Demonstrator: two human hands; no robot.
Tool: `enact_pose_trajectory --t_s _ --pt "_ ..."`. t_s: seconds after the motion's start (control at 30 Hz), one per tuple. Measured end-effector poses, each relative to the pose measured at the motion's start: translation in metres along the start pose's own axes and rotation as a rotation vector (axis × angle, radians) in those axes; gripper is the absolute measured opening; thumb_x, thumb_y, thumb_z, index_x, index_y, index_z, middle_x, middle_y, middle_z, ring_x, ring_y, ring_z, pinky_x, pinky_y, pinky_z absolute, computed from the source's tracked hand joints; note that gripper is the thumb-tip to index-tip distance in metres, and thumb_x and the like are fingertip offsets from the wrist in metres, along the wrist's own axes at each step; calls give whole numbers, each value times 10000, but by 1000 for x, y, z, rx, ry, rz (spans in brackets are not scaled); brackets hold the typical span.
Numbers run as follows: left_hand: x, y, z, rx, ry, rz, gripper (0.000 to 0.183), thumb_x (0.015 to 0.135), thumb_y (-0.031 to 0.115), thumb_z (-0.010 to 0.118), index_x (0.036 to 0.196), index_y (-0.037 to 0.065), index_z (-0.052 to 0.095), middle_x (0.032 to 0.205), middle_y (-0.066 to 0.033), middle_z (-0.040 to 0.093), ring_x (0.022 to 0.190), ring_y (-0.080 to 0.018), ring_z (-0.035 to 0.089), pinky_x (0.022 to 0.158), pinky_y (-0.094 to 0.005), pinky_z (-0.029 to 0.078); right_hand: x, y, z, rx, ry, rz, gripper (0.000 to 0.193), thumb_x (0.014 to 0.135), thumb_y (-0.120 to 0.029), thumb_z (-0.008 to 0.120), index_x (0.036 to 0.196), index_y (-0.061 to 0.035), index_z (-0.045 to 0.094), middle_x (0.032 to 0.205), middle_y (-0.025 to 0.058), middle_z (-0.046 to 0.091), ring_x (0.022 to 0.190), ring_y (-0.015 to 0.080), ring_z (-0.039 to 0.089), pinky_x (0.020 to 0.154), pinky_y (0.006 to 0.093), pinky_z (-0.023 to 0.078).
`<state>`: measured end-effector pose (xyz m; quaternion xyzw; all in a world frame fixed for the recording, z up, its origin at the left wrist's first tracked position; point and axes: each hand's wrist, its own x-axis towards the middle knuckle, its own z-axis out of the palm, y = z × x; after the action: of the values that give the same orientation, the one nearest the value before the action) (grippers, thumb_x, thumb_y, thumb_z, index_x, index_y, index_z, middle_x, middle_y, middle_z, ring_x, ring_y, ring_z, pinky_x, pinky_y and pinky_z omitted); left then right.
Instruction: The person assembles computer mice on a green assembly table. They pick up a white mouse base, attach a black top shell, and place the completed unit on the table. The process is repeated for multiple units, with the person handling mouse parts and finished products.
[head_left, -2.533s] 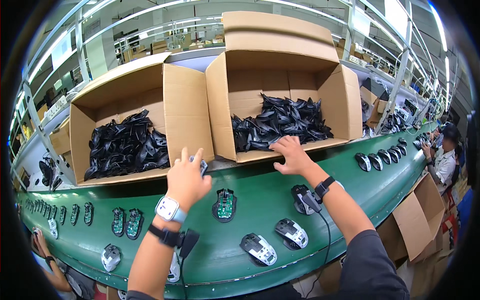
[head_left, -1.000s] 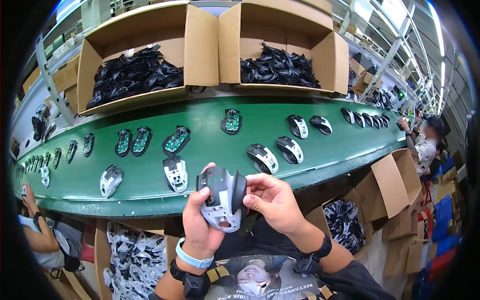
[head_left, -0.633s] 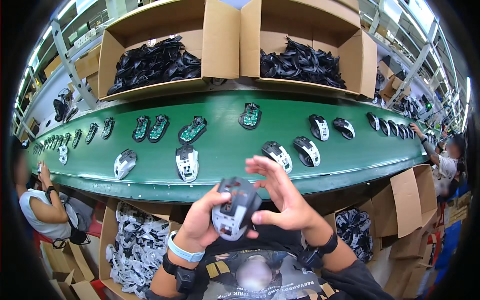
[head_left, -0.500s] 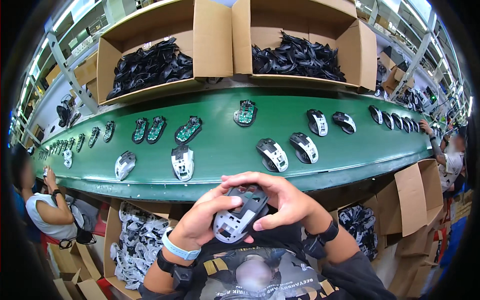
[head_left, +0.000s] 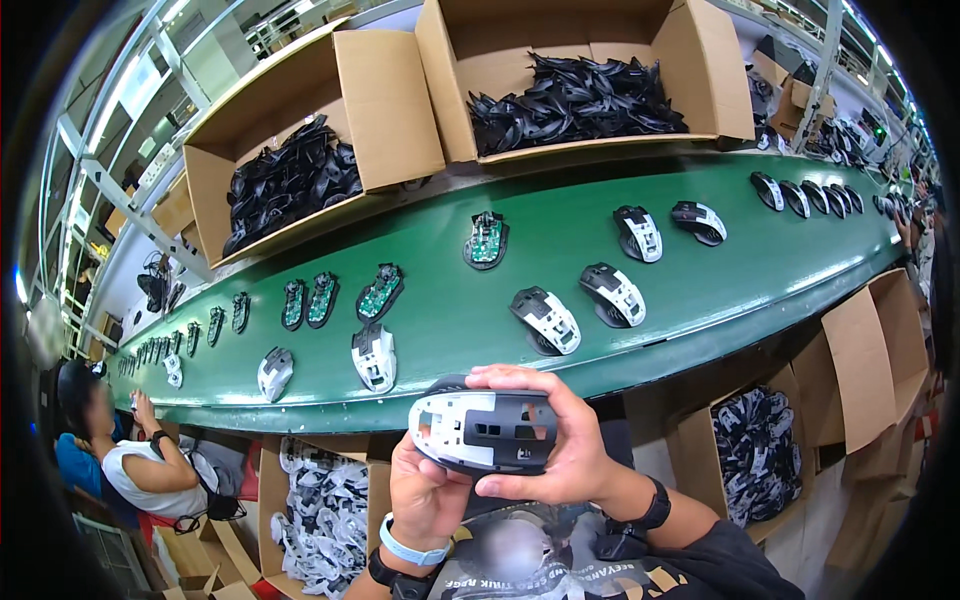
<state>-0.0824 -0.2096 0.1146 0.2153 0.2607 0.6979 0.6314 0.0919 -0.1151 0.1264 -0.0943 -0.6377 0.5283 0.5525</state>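
Between my hands, above the near edge of the green belt, a partly assembled computer mouse [head_left: 482, 430] lies sideways, its white end to the left and its dark, slotted end to the right. My right hand [head_left: 578, 445] wraps the dark end, fingers along the far side and thumb along the near side. From below, my left hand [head_left: 428, 490] grips the white end, its fingers partly hidden under the shell. Beyond them, two white-and-black mice, one nearer [head_left: 546, 322] and one beside it [head_left: 612, 295], rest on the belt. A white mouse shell [head_left: 373, 358] lies to the left.
Mouse bases with green circuit boards [head_left: 380, 293] line the green belt [head_left: 440, 345]. Cardboard boxes of black parts, one left [head_left: 392, 110] and one right [head_left: 600, 150], stand behind it. Below are boxes of white shells [head_left: 325, 520] and dark parts [head_left: 757, 455]. A co-worker [head_left: 150, 470] sits at left.
My hands have turned the mouse from slanting upward to lying sideways, white end left. My right hand has shifted to its dark end. The whole view has tilted.
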Motion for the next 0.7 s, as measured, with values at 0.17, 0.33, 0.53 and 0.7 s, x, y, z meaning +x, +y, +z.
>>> enact_pose_trajectory --t_s 0.17,0.33,0.53,0.7 --pt "13 14 4 -17 128 -37 399 865 262 869 1126 82 626 1198 -68 714 1127 -218 700 981 -372 580 4 -4 13 -140 74 74 818 701 -150 992 1374 20 558 1362 237 682 1328 357 638 1146 467 487" --pt "28 29 -11 -71 -4 -154 603 801 163 931 1270 77 562 1246 -98 692 1162 -228 684 1016 -373 559 33 5 4 -88 -38 108 761 635 -116 1022 1269 48 635 1270 248 731 1252 351 693 1122 499 514" --pt "58 64 -54 676 -387 314 899 693 65 981 1458 -6 515 1475 -274 526 1369 -352 564 1072 -462 535 64 19 9 -182 -269 79 711 654 -249 1012 1252 -32 695 1256 135 747 1228 350 680 1056 448 542" --pt "67 80 -68 993 -427 538 821 629 280 1038 1293 -53 687 1281 -256 691 1184 -358 705 1014 -430 572 71 40 21 -131 -325 115 684 648 -240 994 1219 -12 695 1198 148 746 1197 346 666 1057 473 523"
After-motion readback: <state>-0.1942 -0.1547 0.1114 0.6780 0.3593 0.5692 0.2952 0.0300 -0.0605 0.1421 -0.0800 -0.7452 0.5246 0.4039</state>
